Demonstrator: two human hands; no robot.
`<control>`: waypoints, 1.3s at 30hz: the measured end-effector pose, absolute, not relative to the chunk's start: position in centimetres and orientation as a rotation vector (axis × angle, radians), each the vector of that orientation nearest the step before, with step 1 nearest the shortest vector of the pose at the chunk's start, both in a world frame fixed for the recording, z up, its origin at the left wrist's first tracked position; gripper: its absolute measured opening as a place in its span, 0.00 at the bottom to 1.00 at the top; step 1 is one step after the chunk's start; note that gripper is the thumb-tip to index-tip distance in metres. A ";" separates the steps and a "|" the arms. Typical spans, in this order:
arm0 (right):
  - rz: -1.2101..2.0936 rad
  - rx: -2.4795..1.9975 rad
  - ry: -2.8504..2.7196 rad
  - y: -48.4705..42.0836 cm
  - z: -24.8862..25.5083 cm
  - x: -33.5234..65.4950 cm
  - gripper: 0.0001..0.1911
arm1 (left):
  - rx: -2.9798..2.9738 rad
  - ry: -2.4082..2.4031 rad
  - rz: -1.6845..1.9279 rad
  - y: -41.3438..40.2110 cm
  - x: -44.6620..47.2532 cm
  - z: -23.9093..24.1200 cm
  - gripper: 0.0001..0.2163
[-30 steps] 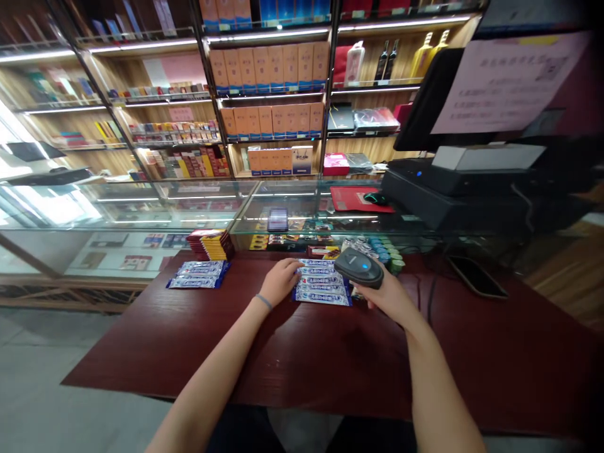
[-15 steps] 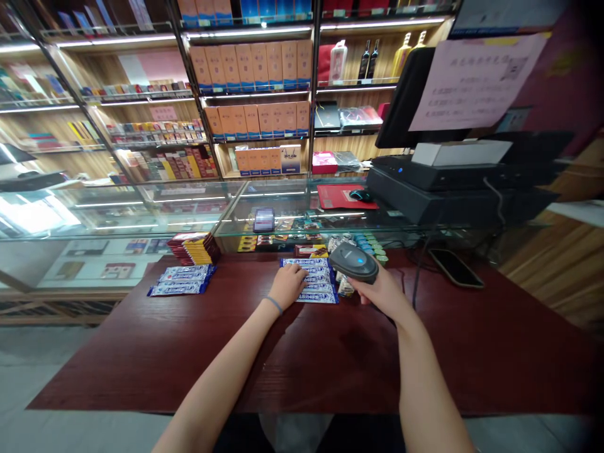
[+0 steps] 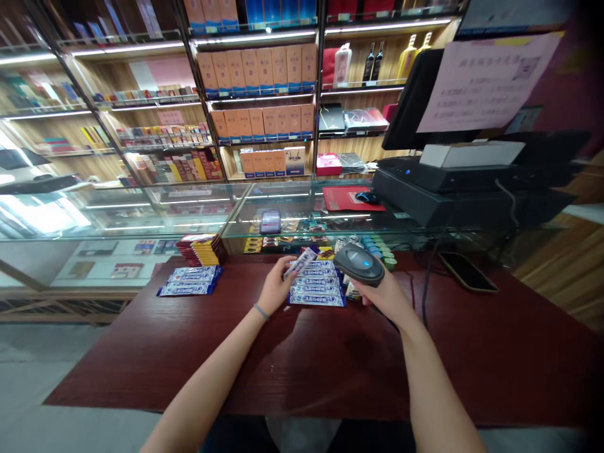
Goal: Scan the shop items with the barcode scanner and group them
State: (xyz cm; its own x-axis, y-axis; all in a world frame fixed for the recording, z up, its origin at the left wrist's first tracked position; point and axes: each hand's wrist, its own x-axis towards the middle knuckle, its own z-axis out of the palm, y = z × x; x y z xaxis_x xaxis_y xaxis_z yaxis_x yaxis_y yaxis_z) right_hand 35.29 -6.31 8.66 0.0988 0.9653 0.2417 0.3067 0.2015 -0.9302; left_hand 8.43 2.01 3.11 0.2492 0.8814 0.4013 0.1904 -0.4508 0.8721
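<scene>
My left hand (image 3: 272, 290) is closed on one blue-and-white candy bar (image 3: 300, 262), lifted at a tilt above a row of the same bars (image 3: 317, 289) lying on the dark red table (image 3: 302, 358). My right hand (image 3: 384, 294) grips a grey handheld barcode scanner (image 3: 359, 264) with a blue light, held just right of the row and facing the lifted bar.
A second pile of blue bars (image 3: 189, 280) and a stack of red-and-yellow packs (image 3: 202, 249) lie at the left. A phone (image 3: 468, 272) lies at the right. Behind stand a glass counter (image 3: 236, 207), a black till with printer (image 3: 453, 182) and stocked shelves.
My left hand has picked one bar up from the row and raised it toward the scanner. The scanner hand has barely moved.
</scene>
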 end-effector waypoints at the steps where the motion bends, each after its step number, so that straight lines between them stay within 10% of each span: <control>1: 0.780 -1.301 -1.415 -6.2 8.5 35.0 0.29 | 1.686 0.982 1.252 2.0 7.5 3.2 0.16; 11: 0.652 -1.307 -1.555 -5.5 7.0 30.7 0.26 | 0.831 0.854 1.099 1.4 1.6 3.3 0.17; 39: 0.691 -1.417 -1.826 -5.4 5.5 28.2 0.26 | 0.906 0.936 1.179 2.5 0.5 3.5 0.18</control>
State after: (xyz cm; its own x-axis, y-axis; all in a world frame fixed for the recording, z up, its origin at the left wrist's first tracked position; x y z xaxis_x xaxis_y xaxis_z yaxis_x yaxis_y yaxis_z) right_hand 28.17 -5.37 5.53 -0.1437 0.9670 0.2104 0.5853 0.2545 -0.7698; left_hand 0.52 2.53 3.48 0.1298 0.9850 -0.1135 -0.3336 0.1512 0.9305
